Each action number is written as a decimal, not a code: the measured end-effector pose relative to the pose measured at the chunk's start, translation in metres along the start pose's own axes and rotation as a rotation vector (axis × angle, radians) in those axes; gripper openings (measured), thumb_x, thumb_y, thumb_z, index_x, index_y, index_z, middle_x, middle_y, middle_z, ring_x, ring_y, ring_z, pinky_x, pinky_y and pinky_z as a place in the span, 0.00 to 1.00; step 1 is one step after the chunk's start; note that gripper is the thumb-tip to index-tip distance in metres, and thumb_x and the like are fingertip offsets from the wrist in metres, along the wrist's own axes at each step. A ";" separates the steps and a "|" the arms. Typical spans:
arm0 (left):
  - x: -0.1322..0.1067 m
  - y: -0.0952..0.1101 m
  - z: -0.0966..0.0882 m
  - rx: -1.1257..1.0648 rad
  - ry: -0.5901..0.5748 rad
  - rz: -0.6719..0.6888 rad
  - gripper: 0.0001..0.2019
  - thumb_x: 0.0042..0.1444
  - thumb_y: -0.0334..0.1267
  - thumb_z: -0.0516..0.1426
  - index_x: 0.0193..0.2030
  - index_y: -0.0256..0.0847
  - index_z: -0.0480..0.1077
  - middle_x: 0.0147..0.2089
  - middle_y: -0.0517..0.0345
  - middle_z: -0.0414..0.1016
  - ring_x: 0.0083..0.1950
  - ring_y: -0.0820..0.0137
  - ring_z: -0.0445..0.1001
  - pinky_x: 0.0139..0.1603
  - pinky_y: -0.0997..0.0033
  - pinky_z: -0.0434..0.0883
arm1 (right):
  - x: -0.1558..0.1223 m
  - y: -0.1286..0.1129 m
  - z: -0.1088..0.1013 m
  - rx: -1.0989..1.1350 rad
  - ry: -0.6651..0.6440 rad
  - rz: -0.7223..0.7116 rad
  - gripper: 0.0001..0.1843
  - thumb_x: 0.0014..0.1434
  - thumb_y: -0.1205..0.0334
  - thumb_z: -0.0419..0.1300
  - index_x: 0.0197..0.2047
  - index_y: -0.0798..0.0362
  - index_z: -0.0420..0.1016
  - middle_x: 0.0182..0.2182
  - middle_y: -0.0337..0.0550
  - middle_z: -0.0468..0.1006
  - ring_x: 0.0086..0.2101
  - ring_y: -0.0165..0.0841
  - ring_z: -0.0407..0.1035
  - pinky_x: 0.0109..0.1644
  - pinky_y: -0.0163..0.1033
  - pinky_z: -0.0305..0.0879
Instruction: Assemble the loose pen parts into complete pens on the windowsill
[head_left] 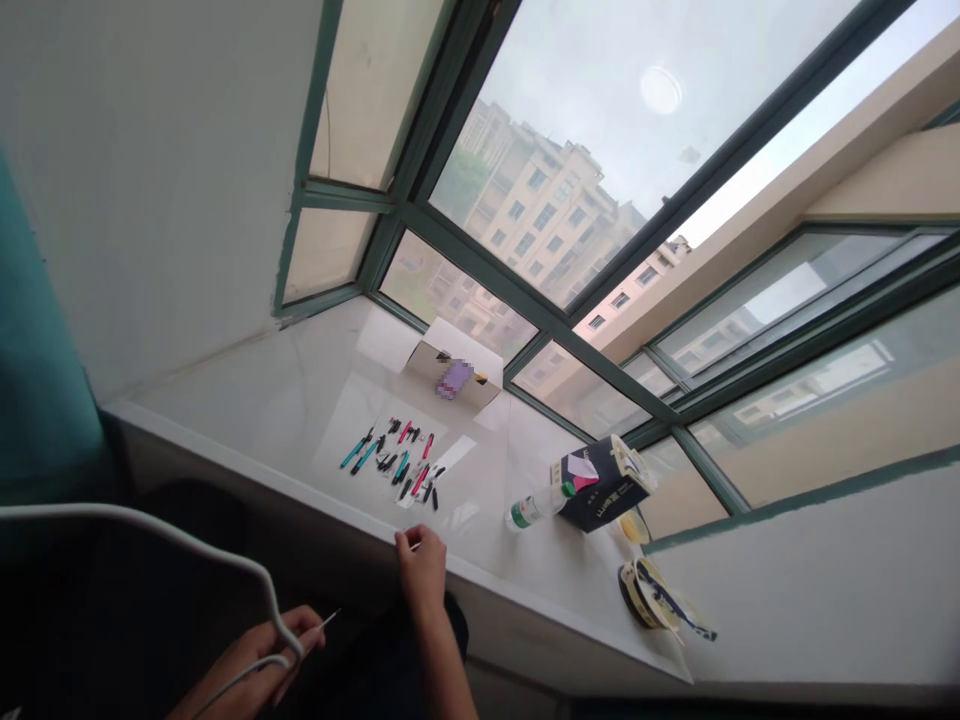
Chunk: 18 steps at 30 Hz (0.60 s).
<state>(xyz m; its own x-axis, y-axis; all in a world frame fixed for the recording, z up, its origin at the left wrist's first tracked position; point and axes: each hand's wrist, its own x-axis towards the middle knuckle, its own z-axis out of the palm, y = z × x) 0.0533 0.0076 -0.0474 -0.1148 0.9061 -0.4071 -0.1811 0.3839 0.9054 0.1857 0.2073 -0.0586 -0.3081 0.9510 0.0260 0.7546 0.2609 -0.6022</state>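
My left hand point(274, 655) is low in front of the sill, fingers closed on a thin light rod, perhaps a pen refill point(328, 620), that sticks out to the right. My right hand point(421, 568) rests at the front edge of the marble windowsill point(300, 390), fingers pinched on a small thin piece I cannot make out. Beyond it, several pens and pen parts point(397, 462), teal, pink and black, lie spread on the sill.
An open cardboard box point(454, 375) stands behind the pens by the window. To the right lie a plastic bottle point(534, 508), a dark carton point(604, 485) and tape rolls point(652, 595). A white cable point(187, 545) loops past my left hand.
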 end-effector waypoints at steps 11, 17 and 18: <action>-0.011 0.006 -0.012 0.036 0.003 0.012 0.25 0.56 0.63 0.49 0.36 0.42 0.69 0.23 0.65 0.56 0.26 0.74 0.54 0.25 0.78 0.56 | 0.094 -0.006 -0.015 -0.006 0.053 0.134 0.16 0.56 0.53 0.60 0.38 0.56 0.80 0.31 0.49 0.81 0.34 0.37 0.74 0.38 0.36 0.63; -0.009 0.009 -0.018 -0.046 0.062 -0.001 0.24 0.55 0.63 0.51 0.35 0.42 0.68 0.23 0.66 0.56 0.26 0.74 0.54 0.25 0.77 0.56 | -0.008 -0.004 0.011 0.512 -0.028 0.043 0.20 0.56 0.45 0.60 0.34 0.56 0.77 0.26 0.41 0.76 0.24 0.31 0.68 0.30 0.34 0.63; -0.008 0.008 -0.017 -0.051 0.065 -0.003 0.24 0.54 0.63 0.51 0.35 0.42 0.68 0.23 0.66 0.56 0.25 0.74 0.54 0.25 0.77 0.56 | -0.035 -0.006 0.017 0.600 -0.104 0.056 0.21 0.57 0.44 0.60 0.34 0.56 0.76 0.25 0.41 0.75 0.23 0.30 0.67 0.28 0.33 0.62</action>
<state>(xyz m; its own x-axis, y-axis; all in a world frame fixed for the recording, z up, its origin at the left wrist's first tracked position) 0.0363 0.0004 -0.0389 -0.1768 0.8910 -0.4182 -0.2311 0.3755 0.8976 0.1816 0.1697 -0.0696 -0.3554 0.9314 -0.0786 0.3221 0.0431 -0.9457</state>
